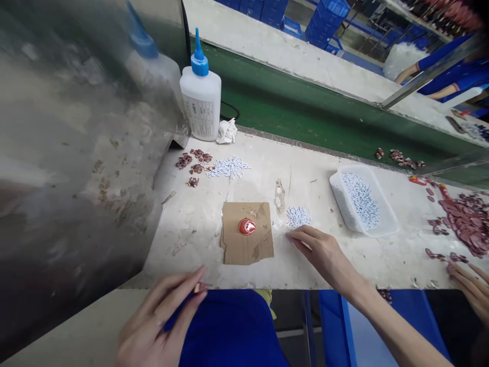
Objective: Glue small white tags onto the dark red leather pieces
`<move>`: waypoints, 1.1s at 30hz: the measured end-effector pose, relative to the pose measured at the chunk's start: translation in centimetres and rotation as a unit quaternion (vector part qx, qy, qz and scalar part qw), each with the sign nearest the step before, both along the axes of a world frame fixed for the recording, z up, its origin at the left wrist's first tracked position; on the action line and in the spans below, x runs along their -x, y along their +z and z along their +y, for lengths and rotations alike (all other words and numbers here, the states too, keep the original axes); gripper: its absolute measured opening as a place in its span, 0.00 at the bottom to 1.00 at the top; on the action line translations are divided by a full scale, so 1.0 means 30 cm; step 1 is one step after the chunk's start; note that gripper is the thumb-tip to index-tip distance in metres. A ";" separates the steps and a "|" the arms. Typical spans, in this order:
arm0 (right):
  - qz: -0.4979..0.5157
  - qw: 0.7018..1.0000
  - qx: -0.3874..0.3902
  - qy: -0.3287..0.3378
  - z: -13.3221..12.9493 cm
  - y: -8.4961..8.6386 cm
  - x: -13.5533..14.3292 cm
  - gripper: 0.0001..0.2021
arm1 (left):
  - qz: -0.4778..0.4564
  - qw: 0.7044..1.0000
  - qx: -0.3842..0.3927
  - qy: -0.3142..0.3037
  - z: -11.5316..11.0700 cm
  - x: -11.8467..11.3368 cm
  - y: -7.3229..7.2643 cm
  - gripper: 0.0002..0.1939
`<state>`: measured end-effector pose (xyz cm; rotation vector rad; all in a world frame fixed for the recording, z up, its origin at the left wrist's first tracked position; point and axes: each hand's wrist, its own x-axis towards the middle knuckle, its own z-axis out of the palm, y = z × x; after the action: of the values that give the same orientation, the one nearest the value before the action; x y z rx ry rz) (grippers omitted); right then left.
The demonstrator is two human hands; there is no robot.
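Observation:
My left hand point(164, 316) is over the front edge of the table, thumb and fingers pinched on a small brownish-red piece point(198, 288). My right hand point(324, 252) rests low on the table, its fingertips together beside a small heap of tiny white-and-blue pieces point(298, 216); what they pinch, if anything, is too small to make out. Between my hands lies a torn cardboard square point(233, 250) with a glossy red blob point(246, 227) on it. A clear plastic tub point(387, 219) of the same tiny pieces stands to the right.
A white glue bottle point(202, 104) with a blue nozzle stands at the back left by crumpled tissue point(227, 131). Several brownish pieces point(193, 168) lie near a metal panel point(87, 153). Another person's hand point(471, 285) is at the far right near a reddish pile point(466, 224).

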<state>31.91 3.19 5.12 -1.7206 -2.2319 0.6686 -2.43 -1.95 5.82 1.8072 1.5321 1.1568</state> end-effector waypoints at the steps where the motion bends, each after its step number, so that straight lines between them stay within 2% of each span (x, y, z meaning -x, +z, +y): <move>1: 0.020 1.000 0.004 -0.008 0.008 0.007 0.015 0.11 | -0.001 1.000 0.001 -0.011 0.012 -0.009 -0.005 0.15; 5: 0.149 0.985 0.039 -0.077 0.047 0.008 0.102 0.07 | -0.039 0.998 0.016 -0.037 0.057 -0.035 -0.022 0.11; 9: 0.222 0.967 0.069 -0.101 0.086 -0.009 0.178 0.06 | -0.029 0.999 -0.011 -0.029 0.076 -0.033 -0.044 0.14; 15: 0.201 0.977 -0.008 -0.074 0.107 0.000 0.219 0.06 | -0.023 0.999 -0.028 -0.041 0.087 -0.039 -0.071 0.16; 20: 0.188 0.981 -0.012 -0.051 0.104 0.005 0.232 0.06 | -0.025 0.998 -0.033 -0.038 0.101 -0.046 -0.072 0.14; 25: 0.189 0.981 -0.025 -0.036 0.103 -0.002 0.235 0.06 | -0.046 0.997 -0.039 -0.058 0.107 -0.046 -0.067 0.16; 29: 0.188 0.981 -0.031 -0.029 0.108 -0.005 0.235 0.06 | -0.047 0.996 -0.033 -0.069 0.116 -0.055 -0.058 0.15; 33: 0.201 0.978 -0.032 -0.038 0.106 0.001 0.236 0.06 | -0.028 0.998 -0.026 -0.042 0.123 -0.075 -0.045 0.12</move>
<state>24.83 6.38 5.14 -1.4742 -1.8804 0.8323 -0.18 1.75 4.47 1.8386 1.3920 1.2068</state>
